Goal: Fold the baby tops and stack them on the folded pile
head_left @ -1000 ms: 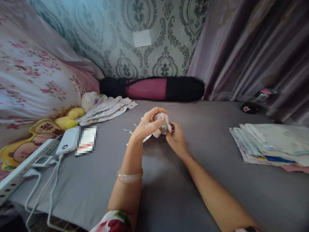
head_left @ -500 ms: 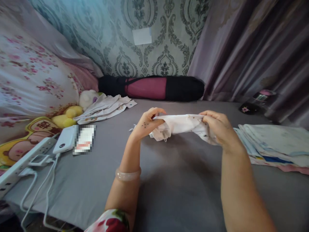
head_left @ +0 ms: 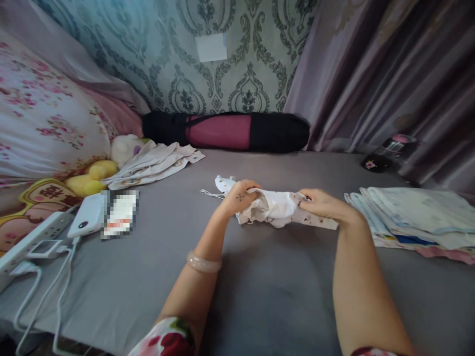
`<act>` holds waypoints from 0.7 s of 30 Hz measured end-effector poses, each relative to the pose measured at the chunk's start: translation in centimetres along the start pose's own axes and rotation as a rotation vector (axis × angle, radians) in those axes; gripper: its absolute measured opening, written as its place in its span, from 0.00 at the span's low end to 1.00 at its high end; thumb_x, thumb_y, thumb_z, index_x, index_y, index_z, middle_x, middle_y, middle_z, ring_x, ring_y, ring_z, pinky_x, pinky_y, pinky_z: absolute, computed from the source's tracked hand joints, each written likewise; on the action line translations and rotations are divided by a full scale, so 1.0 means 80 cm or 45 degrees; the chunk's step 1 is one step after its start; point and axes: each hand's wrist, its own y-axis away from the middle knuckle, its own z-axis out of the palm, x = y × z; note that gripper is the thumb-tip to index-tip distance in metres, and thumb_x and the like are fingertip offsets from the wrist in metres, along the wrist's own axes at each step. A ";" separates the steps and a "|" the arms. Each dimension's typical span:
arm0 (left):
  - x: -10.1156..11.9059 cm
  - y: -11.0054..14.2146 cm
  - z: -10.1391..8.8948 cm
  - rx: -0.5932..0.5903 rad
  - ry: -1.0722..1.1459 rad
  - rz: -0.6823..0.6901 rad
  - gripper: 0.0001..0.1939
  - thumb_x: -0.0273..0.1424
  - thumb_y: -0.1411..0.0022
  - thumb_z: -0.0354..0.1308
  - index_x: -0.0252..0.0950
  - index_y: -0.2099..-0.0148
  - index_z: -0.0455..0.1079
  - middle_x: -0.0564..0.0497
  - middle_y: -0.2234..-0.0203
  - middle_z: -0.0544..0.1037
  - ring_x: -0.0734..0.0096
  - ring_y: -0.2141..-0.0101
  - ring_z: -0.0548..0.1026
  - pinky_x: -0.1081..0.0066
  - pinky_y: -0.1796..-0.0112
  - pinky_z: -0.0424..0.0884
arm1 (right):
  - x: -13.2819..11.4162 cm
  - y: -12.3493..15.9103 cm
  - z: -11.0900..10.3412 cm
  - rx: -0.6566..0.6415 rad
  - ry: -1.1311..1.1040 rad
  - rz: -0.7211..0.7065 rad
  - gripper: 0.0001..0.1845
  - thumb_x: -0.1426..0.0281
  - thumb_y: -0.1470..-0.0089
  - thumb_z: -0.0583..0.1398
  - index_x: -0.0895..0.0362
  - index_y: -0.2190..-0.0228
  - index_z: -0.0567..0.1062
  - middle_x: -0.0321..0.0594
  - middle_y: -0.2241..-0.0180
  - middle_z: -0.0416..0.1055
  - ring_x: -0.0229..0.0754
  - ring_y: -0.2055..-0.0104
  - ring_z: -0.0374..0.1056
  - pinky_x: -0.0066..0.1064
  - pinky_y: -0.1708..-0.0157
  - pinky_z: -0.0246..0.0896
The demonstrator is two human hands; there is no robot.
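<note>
A small white garment (head_left: pixel 281 206) with little dark and brown prints lies bunched low over the grey sheet. My left hand (head_left: pixel 241 200) is closed on its left part, where the cloth gathers in folds. Thin white strings stick out to the left of that hand. At the other end, the fingers of my right hand (head_left: pixel 322 203) pinch the upper edge of the same cloth. A flat printed piece of it reaches under my right hand. The tips of several fingers are hidden in the fabric.
To the right is a stack of folded cloths (head_left: pixel 419 215), with a dark bottle (head_left: pixel 384 155) behind. Loose pale clothes (head_left: pixel 156 165) lie at the back left. A white power bank (head_left: pixel 88 215) and a power strip (head_left: pixel 44 230) sit left. A black-and-maroon roll bag (head_left: pixel 218 131) lies along the wall.
Both hands have come down with the garment, closer to the sheet. The cloth, stretched between them before, is now more bunched, and its printed right part lies flatter. The view has shifted slightly.
</note>
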 end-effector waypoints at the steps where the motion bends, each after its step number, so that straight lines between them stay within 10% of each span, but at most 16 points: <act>1: -0.001 -0.001 0.002 0.033 -0.020 0.009 0.10 0.24 0.43 0.54 0.36 0.62 0.76 0.50 0.65 0.79 0.70 0.63 0.75 0.69 0.57 0.70 | -0.003 0.001 0.001 0.040 -0.050 -0.075 0.09 0.66 0.53 0.61 0.55 0.68 0.78 0.39 0.68 0.77 0.44 0.65 0.71 0.30 0.66 0.64; 6: 0.004 0.000 0.003 0.055 -0.084 0.053 0.13 0.21 0.45 0.53 0.36 0.61 0.76 0.50 0.65 0.77 0.69 0.62 0.74 0.67 0.56 0.69 | -0.028 0.001 0.015 0.107 -0.316 -0.390 0.15 0.67 0.51 0.60 0.53 0.60 0.79 0.42 0.56 0.77 0.48 0.54 0.71 0.38 0.54 0.66; 21: 0.030 0.002 0.002 0.073 -0.136 0.220 0.07 0.31 0.38 0.58 0.37 0.64 0.77 0.50 0.70 0.75 0.68 0.63 0.70 0.65 0.57 0.66 | -0.033 -0.005 0.021 0.177 -0.377 -0.447 0.12 0.65 0.46 0.58 0.54 0.63 0.80 0.39 0.61 0.78 0.43 0.58 0.72 0.36 0.56 0.66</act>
